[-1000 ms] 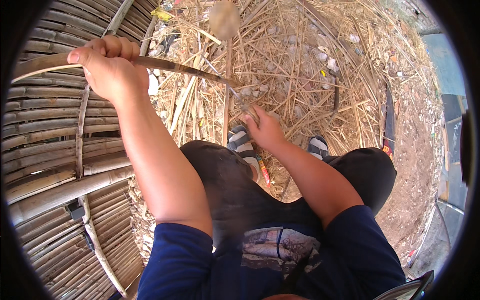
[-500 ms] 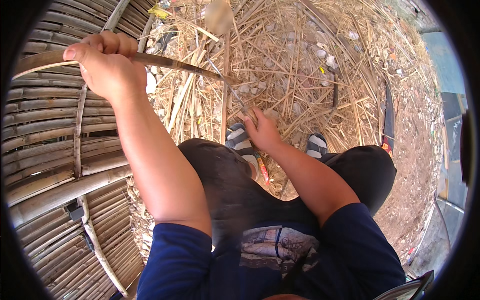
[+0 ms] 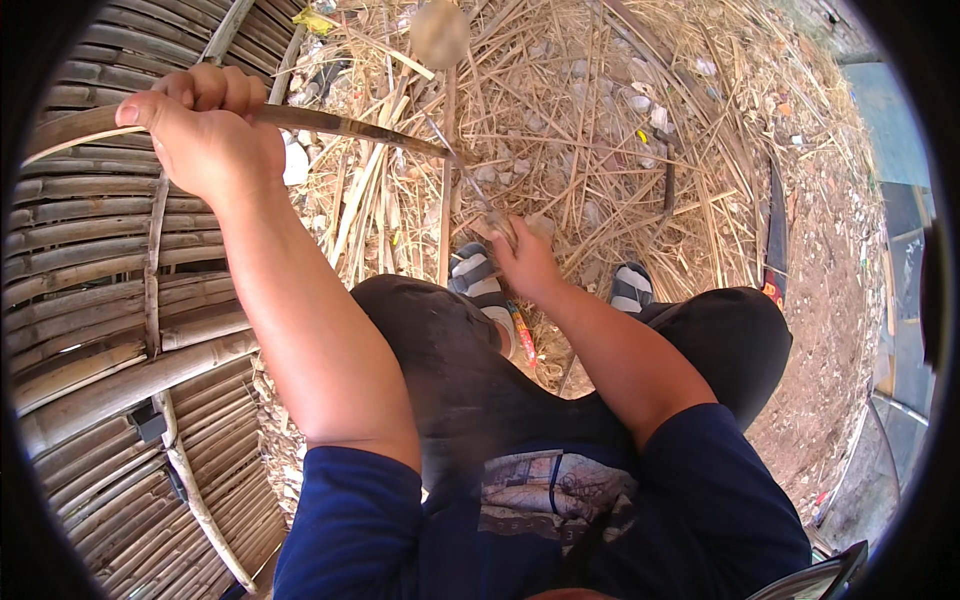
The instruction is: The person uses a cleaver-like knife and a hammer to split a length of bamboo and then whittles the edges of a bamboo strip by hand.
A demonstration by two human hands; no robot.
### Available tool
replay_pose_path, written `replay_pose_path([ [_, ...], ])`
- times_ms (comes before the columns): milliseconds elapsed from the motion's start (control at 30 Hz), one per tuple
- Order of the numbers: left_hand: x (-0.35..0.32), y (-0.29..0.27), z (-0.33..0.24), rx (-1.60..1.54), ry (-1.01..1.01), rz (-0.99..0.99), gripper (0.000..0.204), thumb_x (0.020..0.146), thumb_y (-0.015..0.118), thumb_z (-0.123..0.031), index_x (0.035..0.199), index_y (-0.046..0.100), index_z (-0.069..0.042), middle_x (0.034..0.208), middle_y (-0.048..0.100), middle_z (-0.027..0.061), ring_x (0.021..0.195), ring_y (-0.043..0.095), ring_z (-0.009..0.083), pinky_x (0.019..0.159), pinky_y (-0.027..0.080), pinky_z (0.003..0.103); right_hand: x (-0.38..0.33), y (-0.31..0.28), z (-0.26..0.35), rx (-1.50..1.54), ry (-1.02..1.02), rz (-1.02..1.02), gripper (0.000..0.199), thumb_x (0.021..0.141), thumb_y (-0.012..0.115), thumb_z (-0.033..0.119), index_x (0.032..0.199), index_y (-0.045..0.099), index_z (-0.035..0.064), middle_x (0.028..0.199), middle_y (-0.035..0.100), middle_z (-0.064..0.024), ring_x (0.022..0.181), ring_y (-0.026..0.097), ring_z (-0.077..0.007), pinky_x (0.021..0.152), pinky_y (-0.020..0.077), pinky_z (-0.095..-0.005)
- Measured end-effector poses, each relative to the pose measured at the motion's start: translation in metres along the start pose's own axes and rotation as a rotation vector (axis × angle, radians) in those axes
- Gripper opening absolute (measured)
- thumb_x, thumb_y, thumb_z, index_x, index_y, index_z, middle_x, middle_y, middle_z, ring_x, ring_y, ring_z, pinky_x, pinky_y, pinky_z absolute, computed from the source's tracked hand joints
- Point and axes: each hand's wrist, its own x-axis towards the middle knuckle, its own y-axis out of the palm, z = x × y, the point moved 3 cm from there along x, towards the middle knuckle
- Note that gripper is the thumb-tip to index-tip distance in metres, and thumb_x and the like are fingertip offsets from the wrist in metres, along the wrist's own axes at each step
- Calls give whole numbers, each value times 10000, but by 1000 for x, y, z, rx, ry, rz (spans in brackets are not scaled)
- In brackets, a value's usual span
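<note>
We have a long curved bamboo strip point(image 3: 345, 125) in one piece, its far tip meeting the thin metal blade point(image 3: 468, 180) of a knife; whether the edge bites in, we cannot tell. Our left hand point(image 3: 218, 135) is wrapped around the strip, and our right hand point(image 3: 525, 262), just nearer than the strip's tip, is closed on the knife's handle point(image 3: 503, 226). The strip looks already narrowed, in our judgement, but how much remains to be worked is unclear. Loose slivers point(image 3: 590, 150) litter the ground around the strip's tip and could snag it. A slatted panel point(image 3: 85, 240) crowds the strip's left end; a sandalled foot point(image 3: 472, 270) stands nearer than its tip, and a dark bar point(image 3: 670, 180) lies to its right.
</note>
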Motion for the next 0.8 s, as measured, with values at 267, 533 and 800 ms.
replay_pose_path([
  [267,2,-8,-3,12,2,3,778,841,370,-853,723,318,-86,589,265,11,529,231,149,495,196,310,5,-17,91,136,-13,151,435,969,568,340,1260,567,17,864,691,-240,851,681,-416,753,516,-478],
  [533,0,-2,-2,-2,-17,-19,766,861,355,-840,720,325,-88,589,268,11,531,235,146,499,207,305,-8,-1,-22,-214,-12,17,514,962,560,361,1288,516,-34,846,686,-255,817,674,-445,768,518,-500],
  [800,-3,0,-5,-43,-25,-16,633,968,309,-716,784,312,-110,621,258,7,567,200,147,523,216,297,0,-3,10,-259,164,54,543,954,559,410,1179,605,-82,895,677,-306,899,665,-469,828,521,-495],
])
